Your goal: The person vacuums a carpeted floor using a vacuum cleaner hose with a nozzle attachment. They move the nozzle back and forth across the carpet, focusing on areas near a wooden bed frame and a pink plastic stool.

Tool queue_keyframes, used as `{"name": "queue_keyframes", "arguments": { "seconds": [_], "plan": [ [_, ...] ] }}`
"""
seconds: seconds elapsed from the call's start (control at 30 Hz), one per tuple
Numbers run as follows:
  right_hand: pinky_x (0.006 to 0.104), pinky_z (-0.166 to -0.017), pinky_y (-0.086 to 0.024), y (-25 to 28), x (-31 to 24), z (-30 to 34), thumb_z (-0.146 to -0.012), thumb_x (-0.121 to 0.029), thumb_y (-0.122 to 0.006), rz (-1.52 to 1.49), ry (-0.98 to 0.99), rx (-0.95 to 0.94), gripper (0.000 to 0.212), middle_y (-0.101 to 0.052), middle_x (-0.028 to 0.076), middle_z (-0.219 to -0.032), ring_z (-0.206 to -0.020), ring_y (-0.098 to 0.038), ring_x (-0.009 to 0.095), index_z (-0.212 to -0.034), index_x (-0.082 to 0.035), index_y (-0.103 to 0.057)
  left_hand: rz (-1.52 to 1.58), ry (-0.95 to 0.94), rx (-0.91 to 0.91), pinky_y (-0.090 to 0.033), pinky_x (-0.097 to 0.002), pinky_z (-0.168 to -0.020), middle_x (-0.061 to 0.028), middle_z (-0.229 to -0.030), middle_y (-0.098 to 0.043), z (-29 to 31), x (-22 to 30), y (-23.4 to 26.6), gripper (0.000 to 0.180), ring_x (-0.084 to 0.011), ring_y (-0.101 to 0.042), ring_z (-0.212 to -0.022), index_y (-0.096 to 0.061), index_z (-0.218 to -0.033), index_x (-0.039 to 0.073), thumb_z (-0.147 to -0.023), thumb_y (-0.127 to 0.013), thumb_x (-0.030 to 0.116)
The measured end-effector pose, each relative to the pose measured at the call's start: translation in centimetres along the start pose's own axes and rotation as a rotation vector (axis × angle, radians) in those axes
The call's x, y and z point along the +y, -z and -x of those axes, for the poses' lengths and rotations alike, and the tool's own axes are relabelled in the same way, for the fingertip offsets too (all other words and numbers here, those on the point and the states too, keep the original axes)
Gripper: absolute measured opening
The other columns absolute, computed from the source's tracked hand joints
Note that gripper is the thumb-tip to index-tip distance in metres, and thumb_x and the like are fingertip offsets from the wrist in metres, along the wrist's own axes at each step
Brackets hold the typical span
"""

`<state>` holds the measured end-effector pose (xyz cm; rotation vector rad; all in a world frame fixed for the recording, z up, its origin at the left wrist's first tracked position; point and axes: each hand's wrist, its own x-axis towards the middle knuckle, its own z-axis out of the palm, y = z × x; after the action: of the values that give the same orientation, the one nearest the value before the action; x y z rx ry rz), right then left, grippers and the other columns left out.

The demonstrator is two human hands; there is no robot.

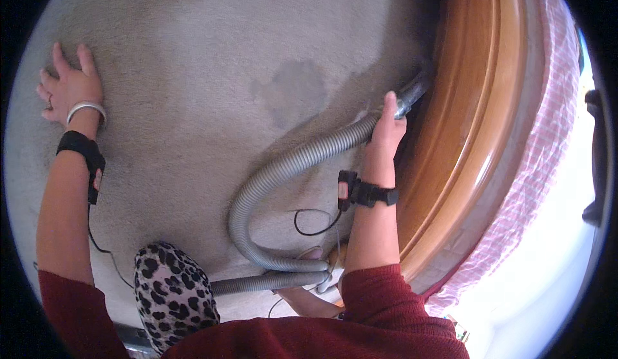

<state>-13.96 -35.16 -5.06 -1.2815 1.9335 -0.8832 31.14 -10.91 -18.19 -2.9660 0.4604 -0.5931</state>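
Grey carpet [193, 89] is filling most of my view, a darker patch [296, 92] lying near the middle. Curved wooden bed frame [463, 127] is walling off the right side, pink checked fabric [537, 147] sitting beyond it. My red sleeves [380, 301] and leopard-print knee [174, 288] are taking up the near edge.

Grey hose [241, 214] is bowing left from my right hand [388, 127], then doubling back toward my right forearm; a second ribbed length is lying just below, meeting my knee. That loop plus the knee are getting in the way on the near side. Frame edge is limiting rightward travel; carpet is stretching ahead and across to my left hand [74, 92].

Left hand is resting on the carpet, fingers spread, well apart from the hose. Right hand is gripping the hose's front end, thumb extending forward, other fingers mostly hiding underneath. See-through tube [414, 91] is pointing at the frame's base; tip is fading into shadow, can't tell if it's touching.

Black wrist straps [370, 193] are carrying small orange patches, too small to read.
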Motion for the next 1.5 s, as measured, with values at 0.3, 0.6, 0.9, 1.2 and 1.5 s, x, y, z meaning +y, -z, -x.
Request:
{"name": "queue_keyframes", "arguments": {
  "seconds": [0.3, 0.6, 0.9, 1.2, 1.5],
  "plan": [
    [0.0387, -0.054, -0.053, -6.2, -3.4, -4.5, -0.086, -0.027, -0.066, -0.543, -0.178, -0.287, 0.031, -0.059, 0.011, -0.086, -0.065, -0.06, 0.024, -0.101, -0.005, -0.051, -0.01, -0.005, -0.006, -0.02, -0.0643, -0.107, -0.0145, -0.152, -0.032, -0.1, 0.2, 0.3, 0.065, -0.0348, -0.025, -0.142, -0.035, -0.146, 0.036, -0.089, -0.04, 0.067],
    [0.038, -0.049, -0.049, -7.8, -7.3, -10.6, -0.085, -0.031, -0.068, -0.415, -0.085, -0.214, 0.034, -0.062, 0.012, -0.079, -0.058, -0.058, 0.025, -0.095, -0.001, -0.055, 0.019, -0.019, 0.022, -0.021, -0.0649, -0.106, -0.0147, -0.152, -0.032, -0.2, -0.2, 0.0, 0.065, -0.0336, -0.025, -0.142, -0.034, -0.146, 0.037, -0.089, -0.039, 0.068],
    [0.0409, -0.048, -0.051, -8.6, -7.0, -6.7, -0.085, -0.032, -0.068, -0.447, -0.072, -0.174, 0.038, -0.06, 0.016, -0.082, -0.057, -0.059, 0.028, -0.095, 0.003, -0.055, 0.016, -0.012, -0.001, -0.021, -0.0653, -0.107, -0.0145, -0.152, -0.031, -0.1, -0.1, -0.3, 0.066, -0.034, -0.024, -0.142, -0.033, -0.146, 0.037, -0.089, -0.037, 0.069],
    [0.0399, -0.049, -0.051, -8.3, -5.4, -6.9, -0.087, -0.027, -0.066, -0.443, -0.244, 0.022, 0.036, -0.062, 0.016, -0.087, -0.063, -0.061, 0.028, -0.099, 0.005, -0.055, 0.008, 0.006, -0.004, -0.021, -0.065, -0.107, -0.0132, -0.153, -0.031, -0.4, -0.2, -0.2, 0.065, -0.0336, -0.026, -0.142, -0.033, -0.146, 0.038, -0.089, -0.037, 0.069],
    [0.0404, -0.046, -0.05, -9.5, -8.1, -8.4, -0.089, -0.032, -0.063, -0.497, -0.114, -0.043, 0.039, -0.062, 0.015, -0.084, -0.06, -0.06, 0.028, -0.099, 0.005, -0.054, -0.03, 0.007, -0.027, -0.022, -0.065, -0.106, -0.0137, -0.152, -0.031, -0.5, -0.4, -0.4, 0.066, -0.0342, -0.026, -0.142, -0.034, -0.145, 0.037, -0.088, -0.037, 0.07]
  ]
}}
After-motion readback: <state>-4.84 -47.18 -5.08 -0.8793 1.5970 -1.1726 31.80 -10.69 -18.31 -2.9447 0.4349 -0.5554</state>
